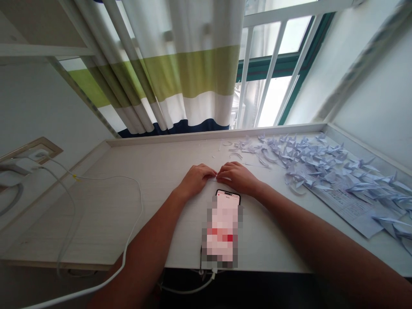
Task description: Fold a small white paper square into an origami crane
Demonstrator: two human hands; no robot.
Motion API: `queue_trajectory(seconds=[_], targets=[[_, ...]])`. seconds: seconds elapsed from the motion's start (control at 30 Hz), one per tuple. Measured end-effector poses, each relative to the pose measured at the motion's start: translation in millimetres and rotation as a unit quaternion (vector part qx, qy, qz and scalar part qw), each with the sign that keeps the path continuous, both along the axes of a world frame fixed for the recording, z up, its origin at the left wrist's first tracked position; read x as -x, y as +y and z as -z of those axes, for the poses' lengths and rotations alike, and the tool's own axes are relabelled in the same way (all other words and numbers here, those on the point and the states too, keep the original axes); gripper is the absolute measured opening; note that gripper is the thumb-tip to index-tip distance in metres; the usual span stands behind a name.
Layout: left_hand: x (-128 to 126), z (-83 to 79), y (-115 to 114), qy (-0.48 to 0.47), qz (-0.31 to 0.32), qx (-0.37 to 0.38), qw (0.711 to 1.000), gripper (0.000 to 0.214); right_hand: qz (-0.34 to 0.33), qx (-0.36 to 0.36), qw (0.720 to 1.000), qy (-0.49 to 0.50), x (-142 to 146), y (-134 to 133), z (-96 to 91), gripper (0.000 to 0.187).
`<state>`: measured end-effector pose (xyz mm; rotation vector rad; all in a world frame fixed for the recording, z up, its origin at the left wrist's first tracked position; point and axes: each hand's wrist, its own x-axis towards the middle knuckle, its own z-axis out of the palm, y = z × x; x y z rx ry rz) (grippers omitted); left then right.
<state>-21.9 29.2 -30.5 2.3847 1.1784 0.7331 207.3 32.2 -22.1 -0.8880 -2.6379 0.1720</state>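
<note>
My left hand [197, 178] and my right hand [237, 177] meet at the fingertips near the middle of the white desk [154, 171]. Between the pinched fingers of both hands is a small piece of white paper [212, 179], mostly hidden and lying close to the desktop. Just below my hands lies a phone [222, 223] with a lit screen, partly blurred. To the right spreads a heap of folded white paper cranes [309, 161], some of them on a printed sheet [350, 206].
Thin paper strips [236, 155] lie beyond my hands. A white cable [141, 201] loops across the left side from a wall socket [41, 152] and over my left forearm. A raised ledge [180, 137] edges the desk below the curtain [193, 73].
</note>
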Motion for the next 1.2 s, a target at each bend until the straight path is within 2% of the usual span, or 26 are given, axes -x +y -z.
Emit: queue_trajectory(seconds=[0.13,0.27,0.37,0.5,0.67,0.83,0.9,0.97,1.03,1.13,1.2], targets=[[3,-0.7,-2,-0.001,0.004,-0.012,1.000,0.026,-0.014,-0.025,1.000,-0.005,1,1,2.9,0.020],[4,-3.2,-5,0.012,0.044,-0.044,0.998,0.018,-0.009,-0.007,1.000,0.003,1,2,3.5,0.021],[3,-3.4,-4,0.010,0.065,-0.039,0.997,0.010,0.007,0.015,1.000,0.016,2,0,3.3,0.019],[1,-3.1,-5,-0.013,0.037,0.000,0.999,0.012,0.038,0.041,0.998,0.026,4,-3,2.9,0.017],[-5,-3.2,-8,-0.080,-0.036,0.076,0.993,0.011,0.097,0.072,0.992,0.046,10,-4,3.4,0.015],[-12,1.6,-7,-0.190,-0.084,0.203,0.957,0.007,0.125,0.137,0.976,0.115,14,1,4.5,0.013],[-14,3.7,-6,-0.214,-0.098,0.231,0.944,0.006,0.136,0.154,0.970,0.126,16,3,4.4,0.015],[-16,5.7,-5,-0.225,-0.115,0.225,0.941,0.005,0.156,0.168,0.964,0.135,17,4,4.3,0.013],[-18,7.9,-4,-0.244,-0.123,0.208,0.939,0.013,0.179,0.187,0.953,0.156,19,5,4.7,0.003],[-19,12.2,-4,-0.270,-0.120,0.183,0.938,0.024,0.193,0.204,0.942,0.185,20,5,6.7,0.017],[-19,14.6,-5,-0.254,-0.120,0.162,0.946,0.022,0.179,0.184,0.950,0.176,19,4,8.6,0.021]])
